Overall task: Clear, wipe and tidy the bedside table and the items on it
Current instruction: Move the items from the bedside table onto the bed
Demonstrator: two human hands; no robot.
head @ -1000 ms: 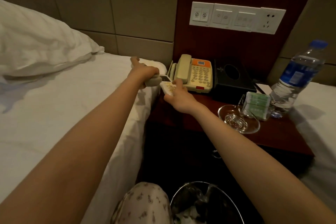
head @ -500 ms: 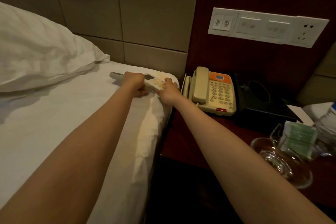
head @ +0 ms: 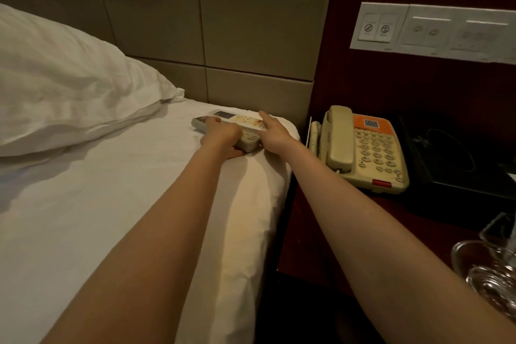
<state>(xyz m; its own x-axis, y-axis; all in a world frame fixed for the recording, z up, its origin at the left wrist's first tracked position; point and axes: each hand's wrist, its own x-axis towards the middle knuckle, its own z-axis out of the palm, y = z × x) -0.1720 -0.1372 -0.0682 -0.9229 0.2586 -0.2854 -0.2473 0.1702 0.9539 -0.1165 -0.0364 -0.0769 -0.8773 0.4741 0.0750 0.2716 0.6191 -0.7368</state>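
Two remotes lie side by side on the bed's corner. My left hand [head: 222, 134] grips the grey-white remote [head: 248, 142], thumb under its near edge. My right hand [head: 275, 132] holds the white remote with a small screen and orange buttons [head: 240, 119], index finger stretched along its right edge. The dark red bedside table [head: 307, 232] stands right of the bed, with a beige telephone [head: 363, 148], a black tissue box [head: 452, 165] and a glass ashtray [head: 491, 274] on it.
The white-sheeted bed [head: 111, 204] fills the left, with a pillow [head: 69, 86] at its head against padded wall panels. A white switch panel [head: 432, 31] is on the wood wall above the telephone. A clear holder's edge shows behind the ashtray.
Both hands have carried the remotes from the table's left edge onto the bed corner and lowered them to the sheet. The view has swung left, so the water bottle is out of sight.
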